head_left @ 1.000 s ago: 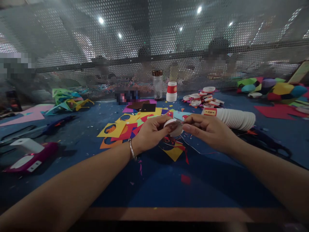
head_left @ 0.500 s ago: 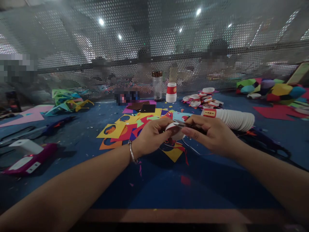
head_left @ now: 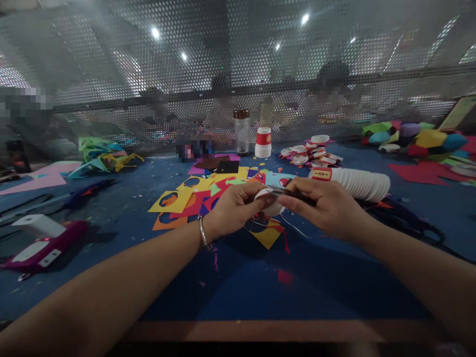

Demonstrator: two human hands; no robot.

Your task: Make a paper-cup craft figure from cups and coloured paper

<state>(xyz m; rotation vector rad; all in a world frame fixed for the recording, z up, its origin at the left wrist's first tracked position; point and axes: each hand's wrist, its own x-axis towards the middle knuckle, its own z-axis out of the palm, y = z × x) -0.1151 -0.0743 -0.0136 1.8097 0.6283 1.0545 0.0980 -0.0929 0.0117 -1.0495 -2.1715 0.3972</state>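
Blue table (head_left: 223, 297): near centre, the left hand (head_left: 236, 206) pinches a white paper piece (head_left: 274, 209); the right hand (head_left: 323, 204) grips a metal tool (head_left: 277, 189) at its 1 o'clock edge. Best turn it slowly, holding firm.

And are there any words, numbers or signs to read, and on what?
None can be read.
Lying stack of white paper cups: dark marks on its red-and-yellow label, too small to read.
Standing stack of red-and-white paper cups: round yellowish mark, too blurred to read.
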